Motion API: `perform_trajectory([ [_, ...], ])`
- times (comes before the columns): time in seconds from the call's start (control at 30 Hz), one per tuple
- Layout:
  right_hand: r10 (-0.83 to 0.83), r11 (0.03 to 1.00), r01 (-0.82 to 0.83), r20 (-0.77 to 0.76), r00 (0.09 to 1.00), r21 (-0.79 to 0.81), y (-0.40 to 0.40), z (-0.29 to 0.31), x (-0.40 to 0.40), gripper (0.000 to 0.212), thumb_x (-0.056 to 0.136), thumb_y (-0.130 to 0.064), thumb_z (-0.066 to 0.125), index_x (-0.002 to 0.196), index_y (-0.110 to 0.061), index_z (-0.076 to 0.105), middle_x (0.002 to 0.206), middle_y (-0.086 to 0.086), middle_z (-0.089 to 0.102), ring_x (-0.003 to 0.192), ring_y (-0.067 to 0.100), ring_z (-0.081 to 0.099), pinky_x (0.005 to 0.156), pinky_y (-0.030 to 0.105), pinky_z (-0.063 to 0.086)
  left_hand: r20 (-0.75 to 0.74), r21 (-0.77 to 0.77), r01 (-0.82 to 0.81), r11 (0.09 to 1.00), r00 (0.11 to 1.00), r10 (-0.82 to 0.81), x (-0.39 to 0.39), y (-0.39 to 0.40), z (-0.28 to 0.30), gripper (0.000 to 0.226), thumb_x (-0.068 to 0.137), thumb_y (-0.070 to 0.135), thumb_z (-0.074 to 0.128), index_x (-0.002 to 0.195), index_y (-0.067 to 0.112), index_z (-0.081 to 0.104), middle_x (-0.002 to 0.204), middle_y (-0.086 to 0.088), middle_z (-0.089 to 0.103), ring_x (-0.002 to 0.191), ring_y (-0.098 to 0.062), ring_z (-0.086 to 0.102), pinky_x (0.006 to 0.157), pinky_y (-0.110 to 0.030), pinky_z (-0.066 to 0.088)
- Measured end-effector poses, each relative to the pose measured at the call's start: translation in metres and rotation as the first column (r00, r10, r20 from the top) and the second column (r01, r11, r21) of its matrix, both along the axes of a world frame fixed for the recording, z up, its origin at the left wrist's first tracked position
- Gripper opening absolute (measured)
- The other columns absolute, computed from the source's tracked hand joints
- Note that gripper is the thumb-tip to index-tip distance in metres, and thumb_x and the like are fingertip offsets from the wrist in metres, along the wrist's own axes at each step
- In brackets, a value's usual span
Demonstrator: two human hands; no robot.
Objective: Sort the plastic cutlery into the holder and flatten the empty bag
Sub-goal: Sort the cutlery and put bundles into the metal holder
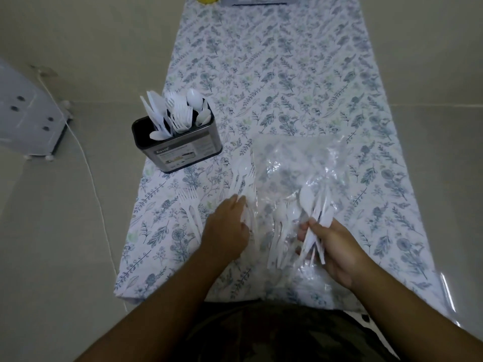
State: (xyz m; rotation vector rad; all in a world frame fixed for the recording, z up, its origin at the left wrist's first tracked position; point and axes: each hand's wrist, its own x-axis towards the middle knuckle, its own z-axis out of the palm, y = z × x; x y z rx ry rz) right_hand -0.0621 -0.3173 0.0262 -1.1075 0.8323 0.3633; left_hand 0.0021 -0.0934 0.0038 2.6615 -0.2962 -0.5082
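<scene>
Two loose forks [192, 207] beside left hand [226, 228]

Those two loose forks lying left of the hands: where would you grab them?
By the handles. The loose forks lie flat on the cloth with tines pointing away and handles toward the person, so the left hand could probably pinch the near ends from above.

Dark holder [180, 150] upright, part-filled with white cutlery [177, 113]; crumpled clear bag [295, 165] flat beside loose forks [192, 207].
</scene>
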Motion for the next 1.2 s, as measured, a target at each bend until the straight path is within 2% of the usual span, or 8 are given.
perform_trajectory([
  [0.23,-0.107,0.992,0.110,0.065,0.992,-0.054,-0.015,0.001,-0.007,0.016,0.105,-0.007,0.051,0.117,-0.003,0.060,0.088,0.017,0.061,0.072,0.026,0.062,0.064,0.041,0.062,0.094,0.119,-0.077,0.990,0.993,0.066,-0.006,0.009,-0.010,0.067,0.087,0.035,0.052,0.148,0.014,0.034,0.151,-0.015,0.038,0.141,-0.032,0.033,0.114,-0.052,0.034],
  [0.37,-0.109,0.990,0.112,0.036,0.993,-0.091,-0.016,-0.004,-0.004,0.019,0.102,-0.004,0.055,0.120,-0.007,0.062,0.083,0.011,0.063,0.074,0.024,0.061,0.073,0.045,0.058,0.072,-0.029,0.349,0.937,0.935,-0.346,-0.024,-0.027,0.002,0.066,0.095,0.036,0.049,0.154,0.029,0.022,0.165,0.001,0.016,0.153,-0.021,0.009,0.122,-0.050,0.018],
  [0.47,-0.078,0.990,0.080,0.016,0.997,-0.118,-0.015,-0.008,-0.004,0.019,0.102,-0.007,0.056,0.118,-0.008,0.064,0.078,0.008,0.065,0.071,0.022,0.063,0.076,0.045,0.058,0.014,0.058,0.562,0.825,0.826,-0.564,-0.034,-0.053,-0.002,0.068,0.099,0.040,0.045,0.158,0.027,0.014,0.167,0.001,0.006,0.154,-0.021,0.002,0.122,-0.045,0.011],
  [0.83,0.083,0.997,-0.083,0.031,0.996,0.007,-0.001,-0.006,0.000,0.020,0.106,-0.032,0.051,0.121,-0.019,0.054,0.082,0.007,0.055,0.059,0.020,0.052,0.052,0.035,0.047,0.120,-0.112,-0.064,0.992,0.990,0.077,-0.009,0.001,-0.007,0.068,0.097,0.043,0.047,0.156,0.020,0.025,0.165,-0.006,0.016,0.153,-0.022,0.010,0.123,-0.044,0.015],
  [0.93,0.144,0.990,-0.143,0.060,0.988,-0.017,0.010,-0.002,0.006,0.016,0.105,-0.021,0.053,0.116,-0.010,0.056,0.086,0.011,0.058,0.063,0.021,0.052,0.051,0.033,0.044,-0.013,0.031,-0.112,0.993,0.994,0.113,-0.001,0.016,-0.017,0.073,0.100,0.048,0.041,0.158,0.010,0.016,0.166,-0.012,0.009,0.153,-0.029,0.010,0.123,-0.048,0.018],
  [1.07,0.175,0.984,-0.178,0.080,0.981,0.026,0.021,0.007,0.018,0.014,0.101,-0.003,0.056,0.114,-0.003,0.061,0.090,0.016,0.056,0.066,0.020,0.054,0.059,0.034,0.054,0.096,0.038,-0.179,0.983,0.980,0.174,-0.012,0.015,-0.006,0.065,0.095,0.053,0.041,0.148,0.015,0.037,0.146,-0.009,0.045,0.136,-0.026,0.039,0.111,-0.049,0.036],
  [1.13,0.116,0.989,-0.124,0.097,0.988,0.080,0.028,0.012,0.025,0.018,0.099,0.000,0.058,0.116,-0.004,0.062,0.086,0.012,0.059,0.064,0.017,0.056,0.063,0.034,0.060,-0.013,-0.245,-0.328,0.912,0.942,0.335,-0.021,0.000,0.012,0.054,0.099,0.050,0.041,0.141,0.018,0.047,0.137,-0.002,0.053,0.129,-0.019,0.046,0.109,-0.043,0.039],
  [1.2,0.022,0.988,-0.042,0.140,0.990,0.147,0.039,0.020,0.035,0.019,0.099,0.000,0.058,0.117,-0.005,0.063,0.084,0.009,0.060,0.067,0.016,0.058,0.066,0.033,0.060,-0.425,-0.442,-0.609,0.659,0.789,0.444,-0.030,-0.023,0.035,0.045,0.103,0.050,0.038,0.132,0.020,0.054,0.128,0.001,0.059,0.120,-0.016,0.055,0.102,-0.039,0.045],
])
